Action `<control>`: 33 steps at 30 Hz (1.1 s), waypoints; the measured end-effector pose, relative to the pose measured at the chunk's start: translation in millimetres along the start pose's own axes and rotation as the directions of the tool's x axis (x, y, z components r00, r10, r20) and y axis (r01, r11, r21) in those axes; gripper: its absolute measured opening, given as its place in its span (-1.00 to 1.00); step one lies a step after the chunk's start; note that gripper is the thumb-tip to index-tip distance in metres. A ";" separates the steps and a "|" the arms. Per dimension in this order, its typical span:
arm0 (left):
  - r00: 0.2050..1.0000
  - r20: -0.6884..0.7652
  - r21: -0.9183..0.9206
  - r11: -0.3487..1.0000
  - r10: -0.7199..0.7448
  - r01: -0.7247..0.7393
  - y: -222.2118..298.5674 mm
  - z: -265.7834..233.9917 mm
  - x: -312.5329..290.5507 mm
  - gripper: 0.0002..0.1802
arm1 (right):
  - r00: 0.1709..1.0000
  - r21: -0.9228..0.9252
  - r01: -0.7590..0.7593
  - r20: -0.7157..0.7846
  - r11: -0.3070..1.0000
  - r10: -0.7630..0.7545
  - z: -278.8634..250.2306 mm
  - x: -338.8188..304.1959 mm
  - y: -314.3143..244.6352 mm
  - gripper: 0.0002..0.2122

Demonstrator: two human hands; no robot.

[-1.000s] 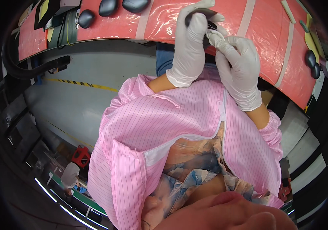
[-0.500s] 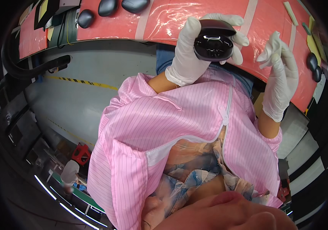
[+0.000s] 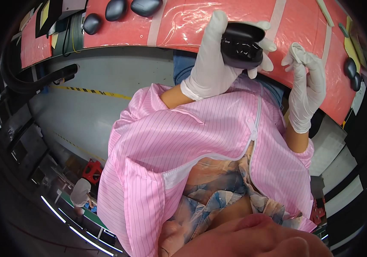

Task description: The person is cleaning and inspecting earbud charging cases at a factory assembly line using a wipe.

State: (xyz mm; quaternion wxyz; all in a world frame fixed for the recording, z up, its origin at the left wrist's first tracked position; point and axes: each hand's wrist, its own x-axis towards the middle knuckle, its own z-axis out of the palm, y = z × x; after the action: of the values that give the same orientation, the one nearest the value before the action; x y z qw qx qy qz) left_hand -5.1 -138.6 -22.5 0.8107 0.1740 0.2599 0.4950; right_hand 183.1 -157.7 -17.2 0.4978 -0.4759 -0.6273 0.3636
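My left hand (image 3: pixel 209 70), in a white glove, holds a glossy black earbud charging case (image 3: pixel 241 55) above the table's near edge. The case's lid is raised, and its shiny inside faces me. Thumb and fingers wrap its sides from behind. To the right, and apart from the case, my gloved right hand (image 3: pixel 308 83) is raised with its fingers curled in toward the thumb. Anything between those fingertips is hidden or too small to make out.
Dark rounded cases (image 3: pixel 116 10) lie on the red-covered table (image 3: pixel 188 28) at the far left, and two dark rounded pieces (image 3: pixel 350 67) near its right edge. A black flexible hose (image 3: pixel 42 81) hangs at left. Another person (image 3: pixel 80 192) is in the lower-left background.
The case has tilted in my left hand, so its lid and inside show more widely apart. My right hand has come slightly lower and left, its fingers curling more.
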 end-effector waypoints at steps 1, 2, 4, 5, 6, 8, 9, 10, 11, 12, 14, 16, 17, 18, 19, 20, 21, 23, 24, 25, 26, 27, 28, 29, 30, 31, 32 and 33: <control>1.000 -0.003 0.000 1.000 -0.001 0.001 1.7 1.6 -1.2 -0.20 | 0.989 -0.115 0.145 0.036 0.983 -0.141 -3.3 6.6 -1.1 -0.78; 0.993 -0.043 -0.049 0.993 -0.108 0.106 2.3 4.8 -1.7 -0.21 | 0.990 -0.124 0.138 0.030 0.983 -0.136 -6.4 16.9 -7.8 -0.78; 0.972 -0.077 -0.100 0.972 -0.220 0.212 -1.2 8.1 -3.4 -0.21 | 0.859 -0.419 0.489 0.382 0.765 -0.340 -1.6 42.5 -25.0 -0.74; 0.978 -0.039 -0.048 0.978 -0.203 0.201 -5.3 7.1 -3.9 -0.23 | 0.864 -0.431 0.482 0.376 0.763 -0.333 6.8 50.1 -30.5 -0.74; 0.982 0.001 0.004 0.982 -0.187 0.187 -9.0 5.8 -3.5 -0.24 | 0.802 -0.528 0.582 0.498 0.618 -0.330 17.4 57.5 -35.1 -0.73; 0.986 -0.124 0.026 0.993 -0.113 0.117 -7.4 4.4 2.7 -0.27 | 0.765 -0.629 0.620 0.618 0.469 -0.183 22.5 59.6 -25.9 -0.72; 0.979 -0.157 0.108 0.983 -0.129 0.147 -5.6 6.3 0.8 -0.27 | 0.765 -0.631 0.621 0.617 0.465 -0.184 16.2 56.5 -27.1 -0.72; 0.971 -0.199 0.188 0.967 -0.133 0.171 -1.9 5.4 0.9 -0.27 | 0.796 -0.682 0.577 0.594 0.449 -0.119 10.6 53.3 -28.8 -0.75; 0.973 -0.202 0.168 0.974 -0.114 0.149 0.0 4.0 -1.6 -0.28 | 0.821 -0.728 0.532 0.569 0.432 -0.053 3.4 49.4 -29.0 -0.78; 0.972 -0.212 0.167 0.976 -0.104 0.141 2.8 2.1 -2.8 -0.28 | 0.853 -0.752 0.483 0.521 0.449 -0.044 -9.8 53.2 -23.8 -0.81; 0.953 -0.213 -0.079 0.976 -0.215 0.202 6.5 -0.6 2.2 -0.28 | 0.878 -0.695 0.383 0.478 0.608 -0.006 -26.1 52.6 -10.1 -0.81; 0.955 -0.205 -0.100 0.975 -0.217 0.200 4.0 -6.8 4.7 -0.27 | 0.900 -0.615 0.259 0.434 0.745 0.045 -28.0 49.8 -1.7 -0.80; 0.965 -0.176 -0.147 0.974 -0.196 0.171 2.7 -11.1 5.4 -0.33 | 0.912 -0.672 0.327 0.409 0.665 -0.035 -26.0 46.3 2.1 -0.80; 0.974 -0.148 -0.194 0.971 -0.173 0.143 2.4 -13.1 5.4 -0.38 | 0.914 -0.725 0.381 0.388 0.574 -0.118 -24.4 42.1 5.7 -0.79; 0.973 -0.152 -0.189 0.971 -0.173 0.144 7.5 -8.5 5.3 -0.38 | 0.915 -0.722 0.379 0.385 0.579 -0.119 -23.4 37.1 10.1 -0.79; 0.960 -0.161 -0.204 0.959 -0.230 0.196 15.4 0.9 5.8 -0.45 | 0.966 -0.655 0.220 0.247 0.723 -0.070 -24.4 31.1 14.2 -0.78; 0.943 -0.169 -0.220 0.943 -0.287 0.248 19.5 6.5 6.2 -0.51 | 0.994 -0.547 0.059 0.113 0.835 0.004 -25.5 26.7 17.4 -0.76; 0.956 -0.152 -0.201 0.955 -0.251 0.218 17.2 10.3 5.2 -0.52 | 0.994 -0.575 0.105 0.096 0.812 -0.060 -27.2 23.4 21.5 -0.75; 0.968 -0.134 -0.185 0.965 -0.212 0.186 16.2 11.7 5.0 -0.53 | 0.989 -0.604 0.151 0.084 0.783 -0.125 -27.4 22.5 23.1 -0.74; 0.968 -0.132 -0.182 0.965 -0.214 0.188 16.2 11.7 4.6 -0.53 | 0.989 -0.604 0.149 0.081 0.783 -0.126 -25.9 22.5 23.6 -0.74; 0.976 -0.111 -0.204 0.965 -0.189 0.164 16.4 10.6 3.7 -0.51 | 0.975 -0.660 0.222 0.156 0.718 -0.159 -22.9 23.0 23.2 -0.74; 0.982 -0.090 -0.227 0.964 -0.163 0.139 16.0 10.0 3.2 -0.50 | 0.955 -0.705 0.296 0.232 0.645 -0.184 -21.3 23.3 24.2 -0.75; 0.983 -0.089 -0.226 0.965 -0.160 0.137 15.0 9.2 3.6 -0.50 | 0.960 -0.606 0.271 0.231 0.748 -0.160 -18.6 26.5 25.2 -0.78; 0.986 -0.095 -0.204 0.973 -0.133 0.112 13.0 9.2 4.7 -0.50 | 0.959 -0.606 0.274 0.231 0.747 -0.164 -15.6 26.1 21.2 -0.78; 0.989 -0.101 -0.182 0.980 -0.106 0.086 10.6 9.5 5.5 -0.51 | 0.965 -0.494 0.259 0.172 0.830 -0.198 -9.4 23.5 14.5 -0.80; 0.990 -0.099 -0.182 0.980 -0.105 0.085 6.2 9.3 5.0 -0.51 | 0.969 -0.372 0.246 0.110 0.895 -0.220 2.5 22.7 2.9 -0.82; 0.988 -0.110 -0.217 0.973 -0.106 0.080 1.3 8.1 2.3 -0.53 | 0.932 -0.344 0.363 0.120 0.866 -0.343 20.8 19.1 -3.3 -0.81; 0.987 -0.115 -0.254 0.964 -0.115 0.083 -1.8 7.6 1.4 -0.55 | 0.910 -0.430 0.414 0.220 0.802 -0.352 34.3 13.5 -14.4 -0.79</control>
State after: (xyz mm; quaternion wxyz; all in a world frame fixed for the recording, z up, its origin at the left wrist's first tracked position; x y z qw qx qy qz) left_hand 1.2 -138.4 -17.8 0.8315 0.0255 0.2559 0.4924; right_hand 145.7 -148.2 -8.3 0.3898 -0.4201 -0.8101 0.1234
